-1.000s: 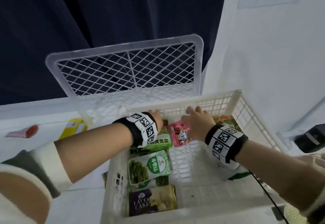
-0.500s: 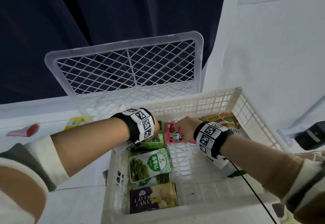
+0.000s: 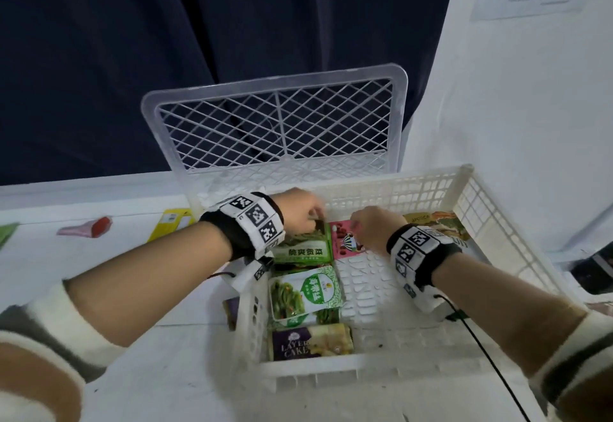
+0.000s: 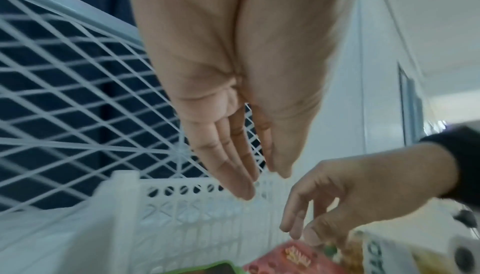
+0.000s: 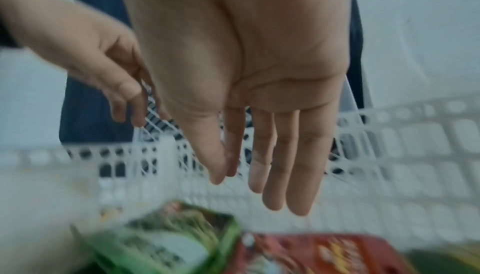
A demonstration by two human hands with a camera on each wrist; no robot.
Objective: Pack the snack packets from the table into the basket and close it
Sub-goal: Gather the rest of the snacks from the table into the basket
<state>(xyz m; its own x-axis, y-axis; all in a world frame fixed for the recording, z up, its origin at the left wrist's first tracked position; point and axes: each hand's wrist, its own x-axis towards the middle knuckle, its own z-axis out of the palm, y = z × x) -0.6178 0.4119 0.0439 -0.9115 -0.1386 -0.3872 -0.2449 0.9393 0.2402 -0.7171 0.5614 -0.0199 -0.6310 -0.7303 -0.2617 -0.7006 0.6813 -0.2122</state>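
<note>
The white basket (image 3: 504,236) stands open, its lattice lid (image 3: 275,129) upright behind it. Inside lie a green packet (image 3: 305,250), a pink packet (image 3: 345,244), a green-and-white packet (image 3: 305,289), a purple cake packet (image 3: 310,343) and a yellowish packet (image 3: 438,222). My left hand (image 3: 315,214) hovers over the green packet's far end, fingers straight (image 4: 244,188), holding nothing. My right hand (image 3: 356,222) hovers just over the pink packet (image 5: 324,253), fingers straight (image 5: 298,202) and empty.
On the white table left of the basket lie a yellow packet (image 3: 170,224), a pink-red packet (image 3: 88,227) and a green item (image 3: 5,232) at the frame edge. A purple packet (image 3: 232,312) lies against the basket's left wall. A white wall rises to the right.
Both hands drew back from the basket's far wall. The right hand pressed the pink packet half a second ago and is now lifted off it with straight fingers.
</note>
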